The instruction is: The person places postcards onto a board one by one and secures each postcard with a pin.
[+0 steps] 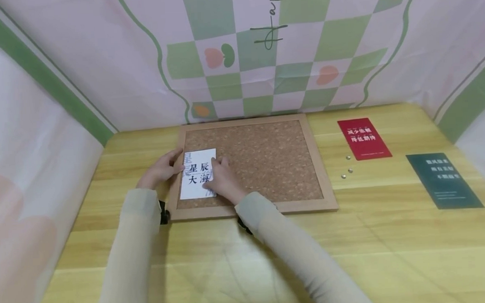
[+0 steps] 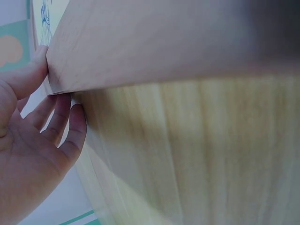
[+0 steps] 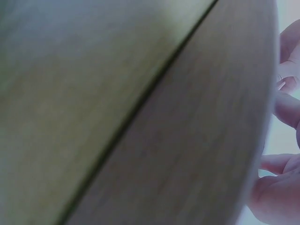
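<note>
A white card (image 1: 198, 155) with dark printed characters lies over the left part of a wood-framed cork board (image 1: 267, 159). At the board's left side, my left hand (image 1: 160, 168) grips the frame. Its thumb (image 2: 35, 77) is on the upper edge and its other fingers curl against the outer side in the left wrist view. Thumb and fingers of my right hand (image 1: 225, 179) hold the card near its right edge. Only part of the right hand (image 3: 281, 187) shows past the frame in the right wrist view.
Right of the board, several small silver pins (image 1: 350, 170) lie on the wooden table (image 1: 377, 249). A red card (image 1: 365, 146) and a dark green card (image 1: 444, 181) lie beyond them. A patterned cloth (image 1: 260, 85) hangs behind the board.
</note>
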Demonstrator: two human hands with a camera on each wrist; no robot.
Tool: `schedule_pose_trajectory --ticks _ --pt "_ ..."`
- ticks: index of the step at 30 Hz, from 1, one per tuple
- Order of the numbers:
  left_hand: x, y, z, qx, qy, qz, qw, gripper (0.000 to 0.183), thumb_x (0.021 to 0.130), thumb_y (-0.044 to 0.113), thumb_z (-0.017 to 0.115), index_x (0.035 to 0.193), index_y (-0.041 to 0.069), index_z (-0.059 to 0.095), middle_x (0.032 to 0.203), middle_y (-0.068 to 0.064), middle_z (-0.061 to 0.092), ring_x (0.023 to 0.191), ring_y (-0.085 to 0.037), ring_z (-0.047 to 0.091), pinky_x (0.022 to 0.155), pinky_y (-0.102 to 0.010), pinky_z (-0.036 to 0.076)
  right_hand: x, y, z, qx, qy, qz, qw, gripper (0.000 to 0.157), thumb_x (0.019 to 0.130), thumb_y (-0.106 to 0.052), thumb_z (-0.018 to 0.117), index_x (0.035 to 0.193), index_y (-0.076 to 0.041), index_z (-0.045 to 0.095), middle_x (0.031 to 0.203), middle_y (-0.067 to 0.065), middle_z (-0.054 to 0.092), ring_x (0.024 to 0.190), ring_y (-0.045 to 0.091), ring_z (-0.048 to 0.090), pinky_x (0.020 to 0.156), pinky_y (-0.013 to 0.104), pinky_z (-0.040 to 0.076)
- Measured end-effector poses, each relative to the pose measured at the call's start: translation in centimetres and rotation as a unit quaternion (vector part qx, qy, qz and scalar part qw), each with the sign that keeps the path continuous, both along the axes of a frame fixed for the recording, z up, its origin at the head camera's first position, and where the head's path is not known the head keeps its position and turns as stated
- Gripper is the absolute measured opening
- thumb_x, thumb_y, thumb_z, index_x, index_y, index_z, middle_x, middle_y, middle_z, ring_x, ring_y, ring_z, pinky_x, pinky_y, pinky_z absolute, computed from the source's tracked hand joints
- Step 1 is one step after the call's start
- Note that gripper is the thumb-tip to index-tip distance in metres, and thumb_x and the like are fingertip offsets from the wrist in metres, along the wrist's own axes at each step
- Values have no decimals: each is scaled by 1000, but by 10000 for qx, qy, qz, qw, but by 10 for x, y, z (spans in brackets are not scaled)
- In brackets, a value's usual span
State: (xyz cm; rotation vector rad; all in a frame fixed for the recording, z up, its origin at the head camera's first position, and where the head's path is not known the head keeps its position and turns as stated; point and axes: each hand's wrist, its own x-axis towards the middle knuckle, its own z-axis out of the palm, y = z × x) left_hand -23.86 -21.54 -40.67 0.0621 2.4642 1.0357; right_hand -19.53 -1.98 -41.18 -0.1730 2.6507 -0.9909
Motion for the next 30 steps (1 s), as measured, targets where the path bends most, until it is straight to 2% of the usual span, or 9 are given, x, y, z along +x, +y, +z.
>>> schedule_pose_trajectory --ticks 11,21,26,30 --pt "1 1 0 13 -26 96 9999 64 101 20 45 155 14 10 160 -19 10 147 -41 13 120 -55 14 -1 0 -1 10 50 56 10000 81 81 -23 76 147 0 33 144 22 32 129 33 45 110 40 41" --pt "4 3 3 -78 1 84 9999 63 101 19 45 154 13 12 160 -19 10 146 -42 13 120 -55 15 0 2 -1 -80 23 167 9998 81 83 -23 75 147 1 31 145 23 31 129 34 46 111 39 41" --pt "3 7 4 -399 299 -100 9987 59 100 14 46 153 8 19 159 -20 15 146 -41 17 120 -55 17 -1 3 -2 -55 -23 191 9998 82 84 -24 74 148 -1 30 147 22 30 131 34 44 111 40 41" --pt "2 13 6 -1072 729 -444 9906 57 99 11 48 151 4 24 158 -24 13 144 -45 17 118 -58 17 -2 3 -2 -8 -33 189 9998 82 84 -24 74 148 -1 30 147 21 30 131 34 44 111 40 41"
